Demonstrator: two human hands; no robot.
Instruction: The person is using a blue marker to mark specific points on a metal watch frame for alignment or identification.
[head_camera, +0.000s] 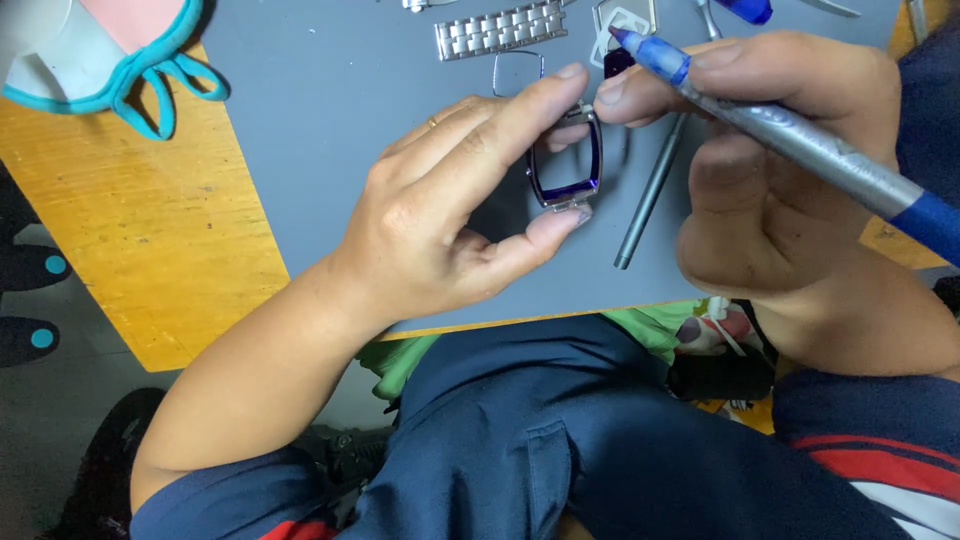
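Blue-tinted and rectangular, the watch case (566, 160) is pinched between the left hand's (440, 215) forefinger and thumb above the grey mat (330, 110). The right hand (770, 170), closed around a blue pen-like tool (790, 135), touches the case's top corner; a metal watch band (500, 30) lies well behind.

A mat (330, 130) lies on the wooden table (130, 240). Above the mat, the left hand (450, 200) pinches a watch case (566, 160) between forefinger and thumb, with the right hand (770, 160) just to its right, holding a pen (800, 140). A metal rod (645, 205) lies on the mat between the hands. A watch bracelet (500, 30) lies behind them, and a mask (110, 50) sits at the table's far left.
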